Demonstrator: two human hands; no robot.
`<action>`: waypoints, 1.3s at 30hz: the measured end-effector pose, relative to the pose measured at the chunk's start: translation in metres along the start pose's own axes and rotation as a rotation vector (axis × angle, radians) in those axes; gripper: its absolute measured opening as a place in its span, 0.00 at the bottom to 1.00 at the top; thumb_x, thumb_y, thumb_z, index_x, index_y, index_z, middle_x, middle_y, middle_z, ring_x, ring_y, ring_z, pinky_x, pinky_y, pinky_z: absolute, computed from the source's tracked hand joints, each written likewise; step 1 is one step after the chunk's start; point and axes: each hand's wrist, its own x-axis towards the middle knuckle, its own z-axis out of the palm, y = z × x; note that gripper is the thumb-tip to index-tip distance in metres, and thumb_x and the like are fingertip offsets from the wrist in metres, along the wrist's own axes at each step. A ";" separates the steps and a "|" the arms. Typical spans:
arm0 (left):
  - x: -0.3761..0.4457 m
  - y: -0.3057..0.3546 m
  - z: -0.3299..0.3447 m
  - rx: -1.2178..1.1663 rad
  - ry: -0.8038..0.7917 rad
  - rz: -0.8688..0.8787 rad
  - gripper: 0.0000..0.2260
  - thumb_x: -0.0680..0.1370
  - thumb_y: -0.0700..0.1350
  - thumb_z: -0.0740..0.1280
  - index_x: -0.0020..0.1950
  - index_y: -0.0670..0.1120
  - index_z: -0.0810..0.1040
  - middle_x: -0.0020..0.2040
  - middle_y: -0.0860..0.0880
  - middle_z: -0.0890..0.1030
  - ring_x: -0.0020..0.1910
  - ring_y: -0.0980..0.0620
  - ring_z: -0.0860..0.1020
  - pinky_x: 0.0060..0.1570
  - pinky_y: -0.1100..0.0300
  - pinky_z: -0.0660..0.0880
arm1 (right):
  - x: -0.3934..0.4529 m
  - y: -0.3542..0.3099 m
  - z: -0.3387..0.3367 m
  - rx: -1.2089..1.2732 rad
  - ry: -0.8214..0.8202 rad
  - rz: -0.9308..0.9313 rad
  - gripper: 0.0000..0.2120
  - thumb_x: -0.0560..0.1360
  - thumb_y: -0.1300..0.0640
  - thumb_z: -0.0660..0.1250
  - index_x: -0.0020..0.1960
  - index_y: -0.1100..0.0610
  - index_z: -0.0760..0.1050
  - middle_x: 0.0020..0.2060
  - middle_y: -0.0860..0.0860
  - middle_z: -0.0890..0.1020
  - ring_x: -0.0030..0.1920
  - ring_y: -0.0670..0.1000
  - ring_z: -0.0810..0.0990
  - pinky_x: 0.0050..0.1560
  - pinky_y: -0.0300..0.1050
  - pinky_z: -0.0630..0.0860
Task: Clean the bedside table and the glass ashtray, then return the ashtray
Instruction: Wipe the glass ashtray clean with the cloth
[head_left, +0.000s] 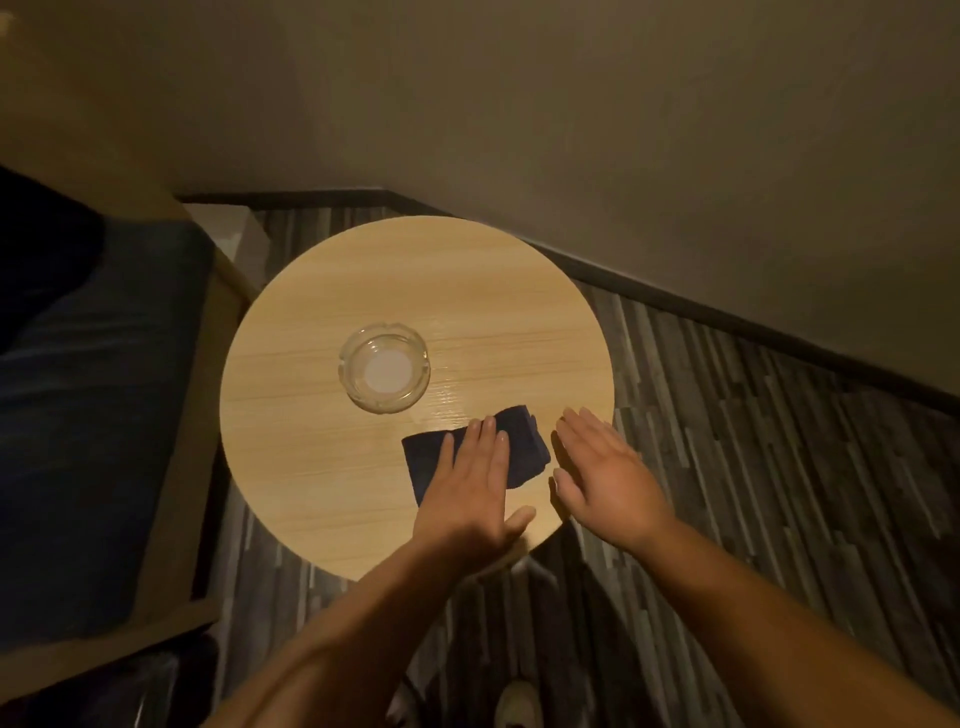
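Observation:
A round light-wood bedside table (322, 467) fills the middle of the view. A clear glass ashtray (384, 368) stands upright near its centre, empty. A folded dark blue cloth (524, 441) lies on the tabletop near the front right. My left hand (470, 488) lies flat on the cloth with its fingers straight and pressed down. My right hand (605, 475) is flat and open just right of the cloth, over the table's right edge, holding nothing. A wet sheen shows on the wood between ashtray and cloth.
A bed with a dark blue cover (88, 415) and a wooden frame (171, 499) stands close on the left. A beige wall (623, 130) with a dark skirting runs behind and to the right. Striped grey flooring (753, 441) surrounds the table. A shoe (517, 704) shows at the bottom.

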 end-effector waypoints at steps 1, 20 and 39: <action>-0.003 -0.007 -0.001 -0.019 0.022 0.031 0.40 0.78 0.67 0.49 0.78 0.40 0.42 0.77 0.42 0.39 0.77 0.45 0.37 0.74 0.44 0.37 | 0.003 -0.005 0.002 -0.010 -0.002 -0.029 0.29 0.76 0.48 0.57 0.74 0.58 0.62 0.73 0.55 0.65 0.75 0.54 0.59 0.72 0.45 0.45; 0.011 -0.184 -0.067 -0.473 0.201 -0.293 0.31 0.79 0.53 0.61 0.79 0.48 0.53 0.79 0.49 0.55 0.76 0.49 0.56 0.73 0.51 0.57 | 0.046 -0.068 0.053 -0.286 -0.141 -0.440 0.27 0.76 0.52 0.61 0.73 0.46 0.60 0.72 0.48 0.67 0.71 0.56 0.66 0.72 0.58 0.60; 0.094 -0.252 -0.120 -0.038 -0.238 0.254 0.31 0.75 0.65 0.61 0.75 0.65 0.51 0.66 0.53 0.66 0.56 0.51 0.73 0.58 0.53 0.73 | 0.035 -0.074 0.067 -0.200 -0.069 -0.305 0.35 0.70 0.53 0.66 0.75 0.44 0.58 0.74 0.45 0.62 0.73 0.54 0.62 0.71 0.53 0.53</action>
